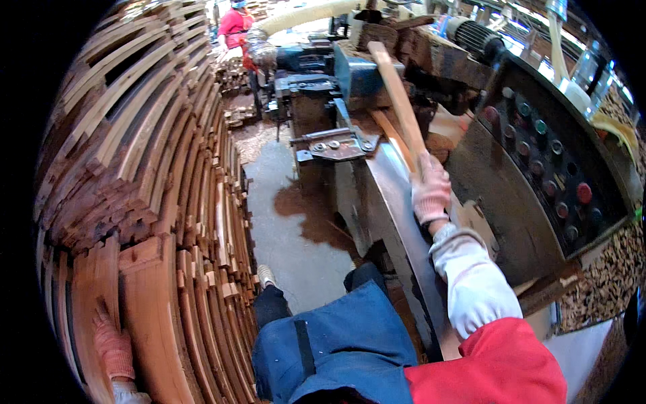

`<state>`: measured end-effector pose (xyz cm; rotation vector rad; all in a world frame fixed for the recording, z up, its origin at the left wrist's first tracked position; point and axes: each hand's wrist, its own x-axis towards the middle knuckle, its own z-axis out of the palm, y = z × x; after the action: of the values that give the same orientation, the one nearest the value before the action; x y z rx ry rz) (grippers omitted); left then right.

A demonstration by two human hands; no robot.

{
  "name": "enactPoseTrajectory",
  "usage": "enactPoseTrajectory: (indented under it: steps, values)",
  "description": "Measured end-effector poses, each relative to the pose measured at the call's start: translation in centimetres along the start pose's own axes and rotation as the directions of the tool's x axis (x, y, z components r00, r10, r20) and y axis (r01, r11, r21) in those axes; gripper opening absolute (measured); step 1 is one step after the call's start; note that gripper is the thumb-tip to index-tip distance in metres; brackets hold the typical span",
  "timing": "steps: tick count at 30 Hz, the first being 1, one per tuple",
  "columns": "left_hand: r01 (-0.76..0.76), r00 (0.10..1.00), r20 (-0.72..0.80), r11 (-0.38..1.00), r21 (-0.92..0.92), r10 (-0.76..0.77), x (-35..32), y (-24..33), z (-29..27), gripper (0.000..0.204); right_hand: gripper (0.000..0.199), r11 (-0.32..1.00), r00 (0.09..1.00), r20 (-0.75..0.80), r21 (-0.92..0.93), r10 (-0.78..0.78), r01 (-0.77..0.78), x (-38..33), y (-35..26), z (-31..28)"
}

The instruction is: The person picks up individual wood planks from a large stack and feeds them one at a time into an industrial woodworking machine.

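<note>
Slippage could skew the long tan wooden strip (398, 101), pink-gloved right hand (432, 192) clamping one end; pink-gloved left hand (112, 345), grip unclear.

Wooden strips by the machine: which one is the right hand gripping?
The long pale strip, held near its closer end by the right hand. The orange-brown strip lies lower, left of it; the stacked strips are farther left.

Red upper sleeve (498, 367), pale grey sleeve cover (474, 283), pinkish gloves (431, 193), blue apron (356, 337) with black strap (305, 347), dark trousers (272, 306).
</note>
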<state>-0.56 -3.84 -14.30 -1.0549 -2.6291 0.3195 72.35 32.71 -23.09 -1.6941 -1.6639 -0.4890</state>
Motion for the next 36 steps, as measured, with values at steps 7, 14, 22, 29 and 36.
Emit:
enactPoseTrajectory:
  steps: [7,14,22,29,36]
  values:
    - [-0.070,0.996,-0.048,0.989,0.128,0.077,1.8,-5.0,4.9,0.113,0.069,0.996,0.960,0.270,-0.019,-0.080,0.088,-16.8,-0.1,-19.1]
    - [-0.052,0.994,0.102,0.983,0.178,0.034,-2.8,1.1,-5.1,0.092,0.056,0.941,0.932,0.134,0.032,-0.338,0.337,-16.3,2.0,-19.7]
    - [-0.575,0.815,-0.106,0.818,-0.012,0.570,-11.6,3.6,-15.1,0.081,0.049,0.962,0.928,0.260,0.011,-0.265,0.272,-4.6,1.4,-4.0]
    - [-0.965,0.165,-0.327,0.221,0.142,0.931,-10.0,22.5,-18.9,0.039,0.039,0.909,0.899,0.395,0.418,-0.189,0.007,-1.6,-2.6,-2.7]
    - [-0.954,-0.263,-0.551,-0.127,0.272,0.792,-13.9,39.7,-21.8,0.029,0.097,0.841,0.651,0.613,0.537,-0.447,0.071,-9.9,-9.3,-22.6]
